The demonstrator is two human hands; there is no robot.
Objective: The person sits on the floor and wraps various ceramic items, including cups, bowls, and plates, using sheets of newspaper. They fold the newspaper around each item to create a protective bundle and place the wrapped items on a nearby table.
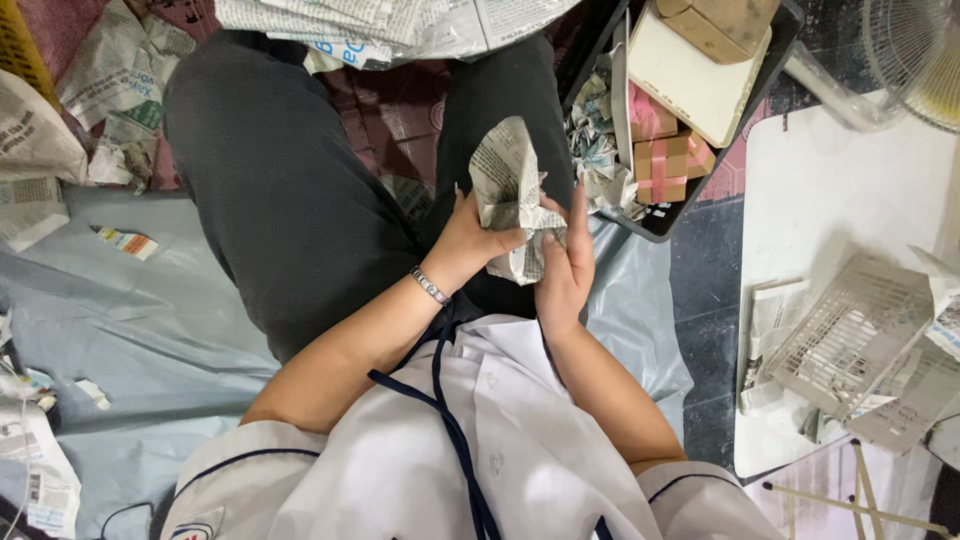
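A crumpled piece of newspaper is held above my lap, between both hands. My left hand grips its lower left side, with the thumb pressed onto the paper. My right hand wraps the lower right side, fingers curled around the wad. A thin bracelet sits on my left wrist. I sit on the floor in dark trousers and a white shirt with a navy trim.
A black tray to the right holds ribbon-tied brown boxes and shredded paper. More newspaper sheets lie ahead and at left. A white board with white plastic baskets is at right, a fan beyond. Grey plastic sheeting covers the floor.
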